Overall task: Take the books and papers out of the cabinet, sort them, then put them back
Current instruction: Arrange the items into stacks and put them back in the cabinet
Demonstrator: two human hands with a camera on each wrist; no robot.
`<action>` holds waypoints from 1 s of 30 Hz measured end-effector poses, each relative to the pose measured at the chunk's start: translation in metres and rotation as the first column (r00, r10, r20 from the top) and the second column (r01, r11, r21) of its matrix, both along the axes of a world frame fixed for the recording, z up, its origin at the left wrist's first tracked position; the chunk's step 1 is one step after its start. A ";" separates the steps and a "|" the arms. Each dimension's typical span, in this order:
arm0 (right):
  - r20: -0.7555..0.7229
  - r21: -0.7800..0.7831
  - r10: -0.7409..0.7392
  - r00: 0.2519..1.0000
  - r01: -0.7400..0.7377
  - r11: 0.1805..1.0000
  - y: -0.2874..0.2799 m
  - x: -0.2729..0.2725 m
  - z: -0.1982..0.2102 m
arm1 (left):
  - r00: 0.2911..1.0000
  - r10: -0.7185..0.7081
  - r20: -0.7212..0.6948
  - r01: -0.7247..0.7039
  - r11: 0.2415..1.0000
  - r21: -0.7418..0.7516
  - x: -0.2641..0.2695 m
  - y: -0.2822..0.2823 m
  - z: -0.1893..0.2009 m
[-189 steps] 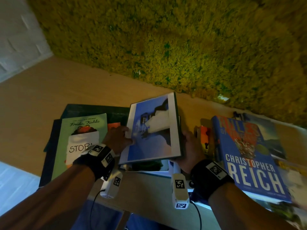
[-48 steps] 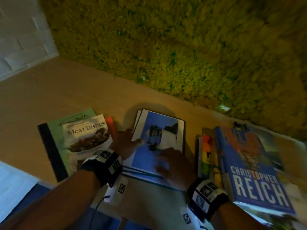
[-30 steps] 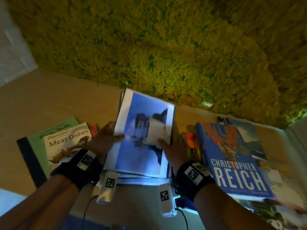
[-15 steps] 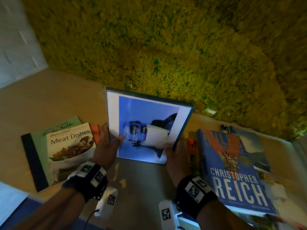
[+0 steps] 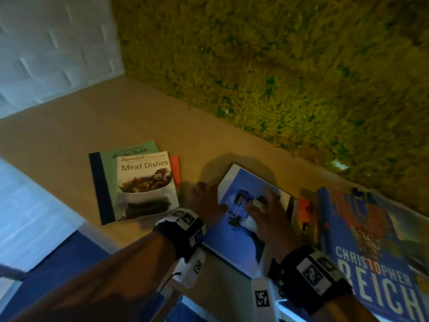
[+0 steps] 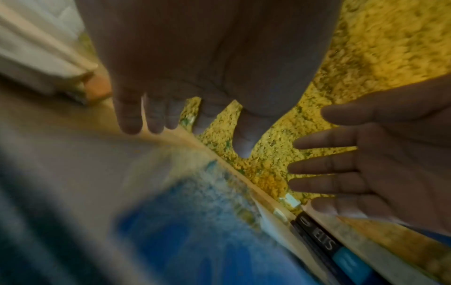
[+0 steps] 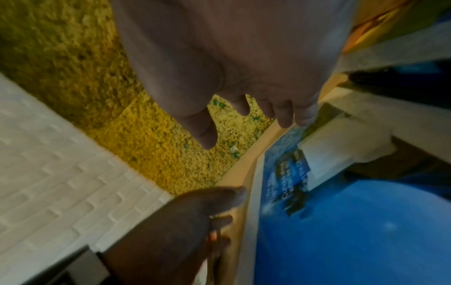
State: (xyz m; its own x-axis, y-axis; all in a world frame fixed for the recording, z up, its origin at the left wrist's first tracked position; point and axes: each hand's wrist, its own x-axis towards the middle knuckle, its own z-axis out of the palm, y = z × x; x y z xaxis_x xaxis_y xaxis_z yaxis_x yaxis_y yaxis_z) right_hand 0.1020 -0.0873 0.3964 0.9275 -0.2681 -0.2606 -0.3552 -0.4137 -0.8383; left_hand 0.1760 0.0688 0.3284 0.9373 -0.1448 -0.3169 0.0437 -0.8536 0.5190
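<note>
Lying flat, blue book [image 5: 241, 226] under hands

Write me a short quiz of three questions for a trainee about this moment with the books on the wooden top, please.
1. True or false: the right hand lies flat on the blue book.
2. Multiple choice: which book lies on top of the green book? A) Reich book B) Meat Dishes book C) blue book
3. Fill in: the left hand rests at the blue book's ______ edge.

Key
1. True; its fingers are straight and spread.
2. B; the Meat Dishes book covers it. The Reich book lies far right.
3. Left.
</note>
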 end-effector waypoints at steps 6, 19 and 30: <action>-0.126 0.065 0.307 0.943 -0.300 0.952 0.055 0.015 -0.013 | 0.920 0.263 0.289 -0.269 0.963 -0.018 0.010 0.115 0.026; -0.325 0.032 0.382 0.865 -0.394 0.919 0.164 0.067 -0.050 | 0.886 0.461 0.060 -0.463 0.886 0.021 -0.016 0.228 0.006; -0.339 0.228 0.401 0.851 -0.340 0.913 0.149 0.065 -0.045 | 0.597 0.771 -0.221 -0.736 0.416 -0.535 -0.024 0.245 0.028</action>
